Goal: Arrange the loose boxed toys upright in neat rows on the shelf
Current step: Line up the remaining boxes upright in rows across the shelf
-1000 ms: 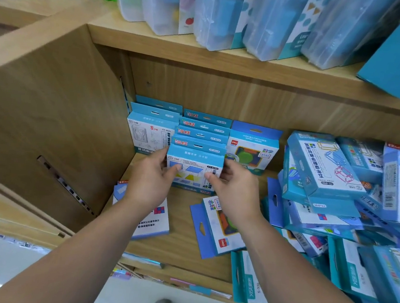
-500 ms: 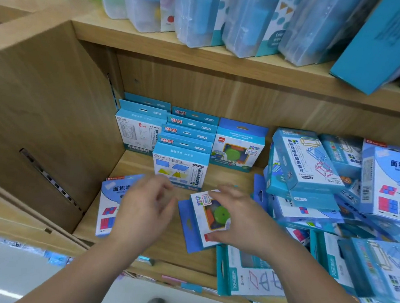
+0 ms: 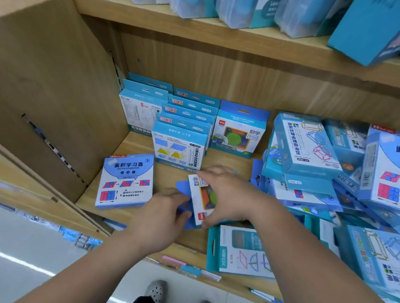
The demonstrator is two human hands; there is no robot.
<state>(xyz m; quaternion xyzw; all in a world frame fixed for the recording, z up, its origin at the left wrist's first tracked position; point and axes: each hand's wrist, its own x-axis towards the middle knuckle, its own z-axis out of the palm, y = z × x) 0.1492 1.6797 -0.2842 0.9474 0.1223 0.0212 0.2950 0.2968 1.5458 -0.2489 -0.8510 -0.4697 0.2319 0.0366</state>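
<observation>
Crowding the gripped box [image 3: 198, 201], toppled pile [image 3: 309, 149] right, upright rows [image 3: 184, 126] behind

flat box [image 3: 126, 181] reads 面积学习器, teal pack [image 3: 240, 253] S-335

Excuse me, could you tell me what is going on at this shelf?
A person is tidying boxed toys on a wooden shelf. The right hand grips a small box lying flat near the front, and the left hand pinches its blue edge. Behind it, several upright boxes stand in rows. A larger box lies flat on the left; a loose pile waits on the right.
</observation>
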